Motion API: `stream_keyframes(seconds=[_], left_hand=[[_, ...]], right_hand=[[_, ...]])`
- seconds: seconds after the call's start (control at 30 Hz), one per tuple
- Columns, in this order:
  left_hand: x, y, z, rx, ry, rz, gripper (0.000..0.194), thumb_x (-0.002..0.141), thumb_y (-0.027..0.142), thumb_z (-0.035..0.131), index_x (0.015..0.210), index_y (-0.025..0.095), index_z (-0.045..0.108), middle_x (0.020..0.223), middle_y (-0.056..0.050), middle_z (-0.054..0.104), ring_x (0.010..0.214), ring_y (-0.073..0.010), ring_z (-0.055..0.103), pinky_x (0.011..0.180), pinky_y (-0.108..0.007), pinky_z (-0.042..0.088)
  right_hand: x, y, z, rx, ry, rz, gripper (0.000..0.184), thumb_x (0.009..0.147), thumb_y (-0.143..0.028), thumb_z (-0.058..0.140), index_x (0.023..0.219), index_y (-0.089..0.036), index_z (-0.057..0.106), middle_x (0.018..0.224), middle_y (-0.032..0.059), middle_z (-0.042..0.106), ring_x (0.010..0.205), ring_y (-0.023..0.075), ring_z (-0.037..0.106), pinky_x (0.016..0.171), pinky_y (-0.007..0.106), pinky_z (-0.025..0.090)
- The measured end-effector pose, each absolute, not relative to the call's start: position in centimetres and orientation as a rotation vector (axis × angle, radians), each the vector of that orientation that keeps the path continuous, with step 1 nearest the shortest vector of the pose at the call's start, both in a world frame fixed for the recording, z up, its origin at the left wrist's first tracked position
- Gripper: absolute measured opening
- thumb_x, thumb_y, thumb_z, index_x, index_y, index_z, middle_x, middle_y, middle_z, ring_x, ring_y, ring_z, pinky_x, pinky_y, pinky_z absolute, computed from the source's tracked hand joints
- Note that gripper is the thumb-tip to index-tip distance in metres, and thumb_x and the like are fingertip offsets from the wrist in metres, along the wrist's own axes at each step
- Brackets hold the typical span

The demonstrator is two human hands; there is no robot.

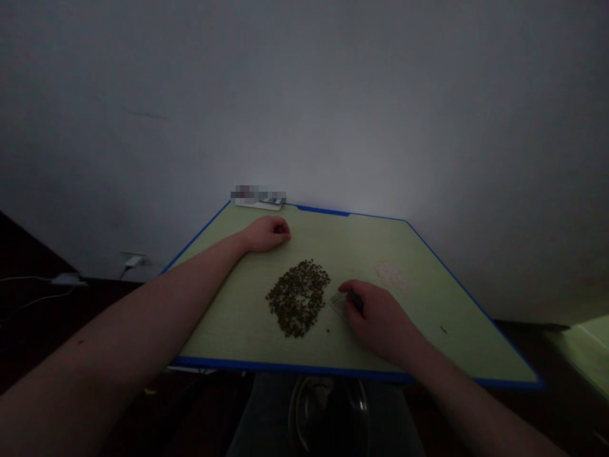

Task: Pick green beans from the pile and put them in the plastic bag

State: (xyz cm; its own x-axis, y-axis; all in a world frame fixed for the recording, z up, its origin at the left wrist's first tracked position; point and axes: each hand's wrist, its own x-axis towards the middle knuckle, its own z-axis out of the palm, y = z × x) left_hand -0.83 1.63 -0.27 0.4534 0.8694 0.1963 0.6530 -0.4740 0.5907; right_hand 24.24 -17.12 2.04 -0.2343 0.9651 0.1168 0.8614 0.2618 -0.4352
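Note:
A spread pile of small dark brown-green grains or seeds (299, 298) lies on the pale yellow-green tabletop (247, 339). Beyond its upper left side rests my left hand (267, 233), fingers curled in and nothing visible in them. Just right of the pile is my right hand (373, 311), thumb and fingers bent around a thin, see-through flat piece (337, 303) that touches the table. Its exact kind is hard to make out in the dim light. Past my right hand lies a patch of small pale bits (392, 275).
Blue edging (285, 368) runs round the table. A white flat object (259, 203), partly blurred out, stands at the back left against the wall (333, 114). A glass bowl (328, 412) sits on my lap below the front edge. A white plug (134, 261) is at left.

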Motion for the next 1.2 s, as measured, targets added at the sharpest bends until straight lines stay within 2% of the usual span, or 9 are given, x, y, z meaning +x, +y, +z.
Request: stream_keyframes(seconds=[0.3,0.63,0.87,1.03,1.2], left_hand=[[-0.9,1.7,-0.4,2.283,1.301,0.66,0.023,0.071,0.038,0.055,0.077,0.016,0.061,0.063,0.0,0.057,0.059,-0.0112,0.049,0.057,-0.024,0.039],[-0.8,1.6,-0.2,2.278,1.308,0.661,0.023,0.071,0.038,0.056,0.078,0.016,0.061,0.065,0.0,0.058,0.062,-0.0118,0.051,0.059,-0.024,0.04],[-0.8,1.6,-0.2,2.297,1.292,0.661,0.022,0.071,0.037,0.055,0.077,0.016,0.06,0.065,0.0,0.057,0.061,-0.0116,0.05,0.058,-0.023,0.039],[-0.8,1.4,-0.1,2.275,1.294,0.65,0.023,0.071,0.038,0.055,0.077,0.016,0.06,0.066,0.0,0.057,0.061,-0.0119,0.049,0.056,-0.024,0.039],[-0.7,1.4,-0.1,2.281,1.296,0.647,0.023,0.071,0.037,0.055,0.077,0.016,0.06,0.066,0.0,0.057,0.061,-0.012,0.05,0.057,-0.024,0.039]], right_hand=[[23.5,-16.8,1.8,-1.64,-2.213,0.33,0.029,0.08,-0.014,0.045,0.103,-0.015,0.062,0.089,0.0091,0.067,0.077,0.0181,0.059,0.07,0.03,0.042],[25.9,-14.5,1.8,-1.78,-2.201,0.146,0.03,0.081,-0.015,0.046,0.105,-0.013,0.063,0.103,0.0128,0.067,0.093,0.0227,0.06,0.082,0.034,0.043],[29.1,-11.4,2.1,-1.905,-2.137,0.046,0.03,0.081,-0.014,0.044,0.105,-0.012,0.063,0.098,0.0129,0.068,0.089,0.0224,0.061,0.077,0.032,0.043],[28.0,-11.9,2.1,-1.74,-2.184,0.154,0.03,0.083,-0.015,0.044,0.108,-0.012,0.06,0.09,0.0108,0.068,0.084,0.0193,0.061,0.074,0.029,0.043],[27.0,-11.2,1.4,-1.736,-2.211,0.089,0.029,0.084,-0.016,0.044,0.107,-0.014,0.062,0.103,0.0107,0.066,0.093,0.0198,0.06,0.083,0.029,0.041]])
